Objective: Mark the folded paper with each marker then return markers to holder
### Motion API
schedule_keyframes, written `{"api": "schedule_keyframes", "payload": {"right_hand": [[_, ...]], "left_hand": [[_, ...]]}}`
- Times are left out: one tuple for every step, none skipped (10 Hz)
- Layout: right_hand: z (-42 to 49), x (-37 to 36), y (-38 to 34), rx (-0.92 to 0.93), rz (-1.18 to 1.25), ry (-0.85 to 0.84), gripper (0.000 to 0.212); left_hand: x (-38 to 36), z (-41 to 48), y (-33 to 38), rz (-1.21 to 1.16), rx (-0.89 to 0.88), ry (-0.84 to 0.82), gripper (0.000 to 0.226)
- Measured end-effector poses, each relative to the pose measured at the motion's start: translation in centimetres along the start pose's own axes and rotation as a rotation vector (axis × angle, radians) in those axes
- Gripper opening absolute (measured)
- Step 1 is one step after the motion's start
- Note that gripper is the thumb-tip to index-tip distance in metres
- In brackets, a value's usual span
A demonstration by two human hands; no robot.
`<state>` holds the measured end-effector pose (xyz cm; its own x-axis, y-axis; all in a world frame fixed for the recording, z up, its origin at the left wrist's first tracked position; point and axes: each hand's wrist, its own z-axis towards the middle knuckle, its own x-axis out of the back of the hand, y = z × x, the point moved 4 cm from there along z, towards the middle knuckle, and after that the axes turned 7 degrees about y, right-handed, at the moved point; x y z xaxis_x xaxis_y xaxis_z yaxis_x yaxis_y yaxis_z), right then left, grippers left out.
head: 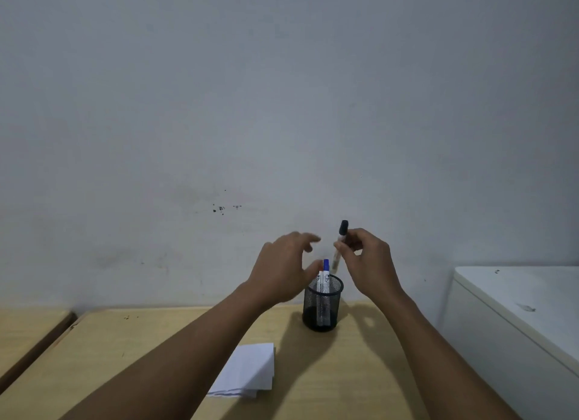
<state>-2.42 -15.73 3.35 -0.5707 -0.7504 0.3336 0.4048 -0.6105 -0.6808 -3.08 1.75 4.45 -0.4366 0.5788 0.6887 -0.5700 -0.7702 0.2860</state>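
Observation:
A black mesh holder (322,306) stands on the wooden table (329,372) near the wall. A blue-capped marker (326,274) and a red-capped marker (320,278) stand upright inside it. My right hand (368,259) is raised above and to the right of the holder, shut on a black-capped marker (341,236) held nearly upright, cap on top. My left hand (282,269) hovers just left of the holder with its fingers spread and nothing in them. The folded white paper (247,372) lies on the table in front of the holder, partly under my left forearm.
A white cabinet or appliance (517,310) stands right of the table. A second wooden surface (28,335) lies to the left across a dark gap. A pale wall (282,106) rises directly behind the table.

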Motion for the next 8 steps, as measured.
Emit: {"api": "schedule_keyframes", "payload": {"right_hand": [[0.4, -1.0, 2.5, -0.066, 0.034, -0.03, 0.052], [0.4, -2.2, 4.5, -0.07, -0.065, -0.075, 0.059], [0.3, -3.4, 6.3, -0.082, -0.197, -0.126, 0.05], [0.0, -4.5, 7.7, -0.079, -0.282, -0.197, 0.048], [-0.3, -5.7, 8.8, -0.066, -0.326, -0.275, 0.048], [-0.4, -6.3, 9.3, -0.057, -0.402, -0.317, 0.045], [-0.3, -6.6, 9.3, -0.055, -0.482, -0.377, 0.049], [-0.5, -6.3, 8.8, -0.043, -0.513, -0.412, 0.055]], "left_hand": [[-4.0, -0.8, -2.1, 0.163, 0.039, -0.232, 0.06], [-7.0, -1.9, -3.4, 0.194, 0.097, -0.409, 0.076], [-8.7, -2.6, -3.9, 0.21, 0.108, -0.508, 0.073], [-9.4, -2.5, -3.8, 0.221, 0.106, -0.504, 0.067], [-9.6, -2.6, -3.8, 0.222, 0.113, -0.479, 0.06], [-9.6, -2.8, -3.9, 0.214, 0.113, -0.478, 0.059], [-9.7, -2.9, -3.9, 0.212, 0.096, -0.482, 0.06], [-9.4, -3.0, -3.8, 0.189, 0.094, -0.48, 0.066]]}}
